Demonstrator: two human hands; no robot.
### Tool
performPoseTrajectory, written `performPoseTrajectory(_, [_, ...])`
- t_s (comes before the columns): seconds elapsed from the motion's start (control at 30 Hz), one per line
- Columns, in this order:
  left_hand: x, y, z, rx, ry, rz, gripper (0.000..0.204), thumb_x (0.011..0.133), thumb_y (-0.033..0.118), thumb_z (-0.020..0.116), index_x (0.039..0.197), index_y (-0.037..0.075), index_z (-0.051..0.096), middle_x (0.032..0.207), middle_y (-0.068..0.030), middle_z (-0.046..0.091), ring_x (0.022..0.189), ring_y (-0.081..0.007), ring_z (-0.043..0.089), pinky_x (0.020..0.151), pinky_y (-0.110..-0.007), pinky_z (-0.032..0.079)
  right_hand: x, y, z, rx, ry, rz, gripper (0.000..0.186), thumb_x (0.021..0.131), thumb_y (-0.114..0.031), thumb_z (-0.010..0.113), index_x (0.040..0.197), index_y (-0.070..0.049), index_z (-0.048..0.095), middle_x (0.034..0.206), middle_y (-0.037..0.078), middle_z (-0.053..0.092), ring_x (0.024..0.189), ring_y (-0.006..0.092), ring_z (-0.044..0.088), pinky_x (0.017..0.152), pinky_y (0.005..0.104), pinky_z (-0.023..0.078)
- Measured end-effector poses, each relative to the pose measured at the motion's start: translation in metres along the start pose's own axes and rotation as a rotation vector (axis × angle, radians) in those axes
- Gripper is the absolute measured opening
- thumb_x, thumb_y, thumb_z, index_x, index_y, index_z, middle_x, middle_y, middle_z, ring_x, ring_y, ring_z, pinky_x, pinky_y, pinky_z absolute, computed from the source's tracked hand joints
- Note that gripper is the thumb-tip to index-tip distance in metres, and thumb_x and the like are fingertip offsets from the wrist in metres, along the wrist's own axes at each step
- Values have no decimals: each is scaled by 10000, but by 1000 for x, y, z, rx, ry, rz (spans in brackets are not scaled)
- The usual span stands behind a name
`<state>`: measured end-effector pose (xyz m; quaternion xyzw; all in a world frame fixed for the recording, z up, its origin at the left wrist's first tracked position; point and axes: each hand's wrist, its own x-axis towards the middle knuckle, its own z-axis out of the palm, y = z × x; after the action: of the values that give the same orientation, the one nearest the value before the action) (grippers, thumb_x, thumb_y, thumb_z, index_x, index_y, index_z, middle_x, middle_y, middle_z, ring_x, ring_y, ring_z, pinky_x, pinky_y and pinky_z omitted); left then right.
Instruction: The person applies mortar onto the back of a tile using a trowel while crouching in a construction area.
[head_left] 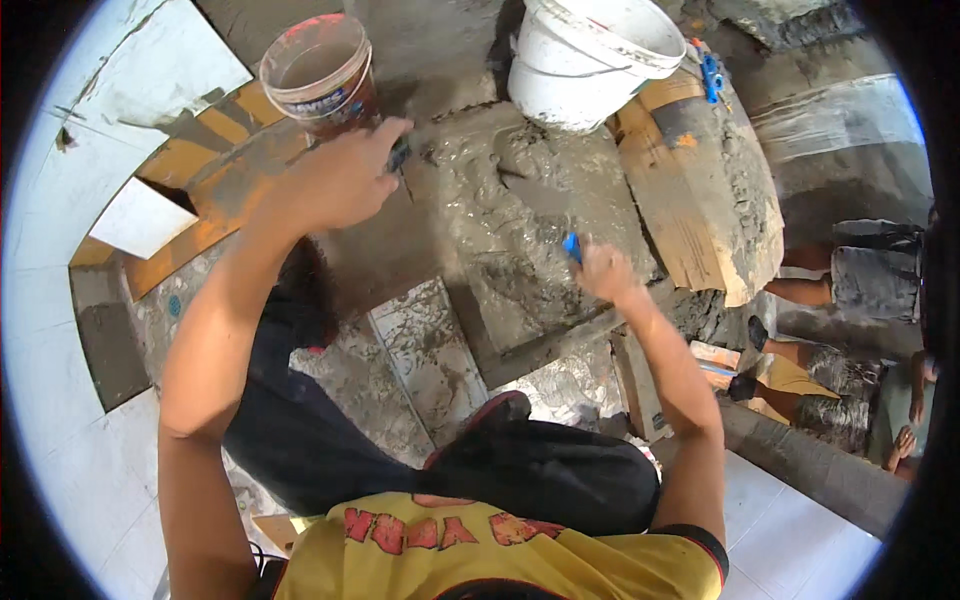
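Note:
My right hand (pixel 606 270) grips the blue handle (pixel 573 246) of a trowel, whose blade (pixel 535 190) lies in the wet grey mortar on a mud-coated slab (pixel 480 300). My left hand (pixel 355 175) is raised at the front of a small, stained plastic bucket (pixel 315 70), left of the mortar. Its fingers are curled beside a small dark object that is mostly hidden, which I cannot make out. A large white bucket (pixel 565 85) stands at the far edge of the mortar.
Smeared cardboard (pixel 690 220) lies right of the mortar, with blue items (pixel 712 78) at its far end. A loose white tile (pixel 137 222) lies at left, near white tiling (pixel 35 310). Two other people (pixel 875 280) (pixel 830 400) are at the right. My legs are folded below the slab.

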<state>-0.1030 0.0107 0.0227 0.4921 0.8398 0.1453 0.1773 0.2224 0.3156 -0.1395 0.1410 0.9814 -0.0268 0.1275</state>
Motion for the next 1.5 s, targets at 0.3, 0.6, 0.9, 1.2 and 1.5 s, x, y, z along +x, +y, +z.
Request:
performPoseTrajectory(0.3, [8, 32, -22, -128, 39, -150, 595, 946, 210, 597, 1482, 122, 355, 1255, -271, 624, 1173, -452, 589, 991, -510, 455, 200, -80, -87, -321, -68, -293, 272, 894, -217, 588, 1084, -48, 686, 1006, 183, 740, 965, 330, 725, 813, 463, 571])
performPoseTrajectory(0.6, [9, 14, -12, -220, 50, -142, 603, 940, 165, 603, 1480, 95, 342, 1333, -292, 575, 1250, -466, 536, 1041, -499, 435, 271, -22, -89, -477, -308, -160, 371, 819, -317, 733, 1104, -79, 715, 1121, 152, 723, 1071, 325, 696, 920, 464, 527])
performPoseTrajectory(0.9, [3, -2, -7, -154, 75, -93, 609, 939, 152, 609, 1485, 108, 345, 1297, -288, 597, 1209, -472, 559, 1019, -511, 438, 176, 26, -86, -252, -244, 31, 403, 784, -279, 715, 1073, 0, 681, 1023, 217, 717, 1001, 381, 699, 791, 487, 576])
performPoseTrajectory(1.2, [13, 28, -6, -178, -21, -27, 629, 906, 164, 657, 1470, 123, 382, 1204, -279, 635, 1135, -460, 601, 924, -513, 468, 68, -116, 63, 1576, -316, 445, 348, 1011, -459, 561, 1061, -116, 595, 714, -2, 556, 578, 108, 552, 489, 311, 474])
performPoseTrajectory(1.5, [7, 20, 7, -123, 94, 22, 613, 902, 158, 656, 1457, 111, 399, 1141, -279, 647, 1087, -451, 616, 906, -510, 464, 127, -171, 56, 1168, -390, 438, 603, 1014, -526, 441, 826, 24, 602, 699, 136, 660, 591, 257, 687, 584, 421, 556])
